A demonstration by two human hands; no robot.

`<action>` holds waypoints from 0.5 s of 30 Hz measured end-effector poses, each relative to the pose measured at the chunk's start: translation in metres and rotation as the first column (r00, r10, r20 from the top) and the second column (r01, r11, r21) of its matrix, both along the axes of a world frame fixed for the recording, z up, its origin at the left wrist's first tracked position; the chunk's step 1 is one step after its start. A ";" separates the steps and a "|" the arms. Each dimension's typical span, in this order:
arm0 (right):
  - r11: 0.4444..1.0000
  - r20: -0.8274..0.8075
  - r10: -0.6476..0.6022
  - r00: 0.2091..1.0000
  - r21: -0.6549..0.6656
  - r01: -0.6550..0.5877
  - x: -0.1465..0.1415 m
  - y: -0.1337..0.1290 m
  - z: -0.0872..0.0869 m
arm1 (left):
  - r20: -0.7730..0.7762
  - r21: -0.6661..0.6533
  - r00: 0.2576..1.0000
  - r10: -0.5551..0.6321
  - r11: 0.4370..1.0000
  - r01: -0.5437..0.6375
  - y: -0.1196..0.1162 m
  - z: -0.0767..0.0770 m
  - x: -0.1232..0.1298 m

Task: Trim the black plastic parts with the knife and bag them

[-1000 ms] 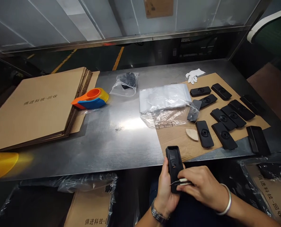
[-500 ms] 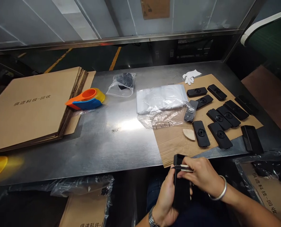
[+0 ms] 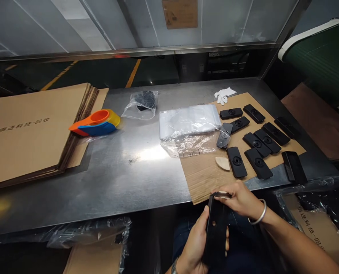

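Observation:
A long black plastic housing (image 3: 216, 232) is gripped in my left hand (image 3: 194, 241), below the table's front edge. It stands tilted and shows a small round hole. My right hand (image 3: 240, 199) pinches a slim tool (image 3: 223, 195) with a pale handle against the housing's upper end. Its tip and exact kind are hard to make out. Beyond my hands, several black housings with round centres (image 3: 237, 161) lie on a cardboard sheet (image 3: 199, 186). Another black housing (image 3: 294, 167), hollow side showing, lies at the table's right front. A pale wedge-shaped piece (image 3: 222, 163) rests on the cardboard.
Stacked flat cardboard (image 3: 35, 129) lies on the left of the metal table (image 3: 109, 186), beside an orange and blue tape dispenser (image 3: 96, 122). Clear plastic bags (image 3: 189, 121), a bag with black parts (image 3: 143, 103) and a white glove (image 3: 224, 95) lie farther back. Lined boxes (image 3: 98, 251) stand below the front edge.
My right hand has brought the slim tool up from the housing's side to its top end. The housing has turned slightly, so its hole now shows. The camera view has shifted a little.

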State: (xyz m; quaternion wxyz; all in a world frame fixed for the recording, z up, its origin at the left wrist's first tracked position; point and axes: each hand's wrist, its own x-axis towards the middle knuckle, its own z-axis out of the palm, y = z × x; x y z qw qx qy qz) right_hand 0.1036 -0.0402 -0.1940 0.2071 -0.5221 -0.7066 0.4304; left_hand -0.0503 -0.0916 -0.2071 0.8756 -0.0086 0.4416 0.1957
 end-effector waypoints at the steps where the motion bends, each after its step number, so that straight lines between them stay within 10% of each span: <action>1: 1.000 -0.005 0.015 1.000 -0.004 -0.015 0.000 0.000 0.000 | 0.008 -0.008 1.000 -0.002 1.000 0.002 0.000 0.000 0.000; 9: 0.998 0.038 0.059 0.998 0.011 -0.060 -0.001 0.000 0.000 | 0.058 -0.034 0.998 -0.018 0.999 0.020 -0.003 -0.003 0.000; 15: 0.934 -0.122 -0.346 0.930 -0.138 0.329 0.001 0.000 -0.012 | -0.006 0.019 0.999 0.054 0.998 -0.054 0.002 0.000 0.000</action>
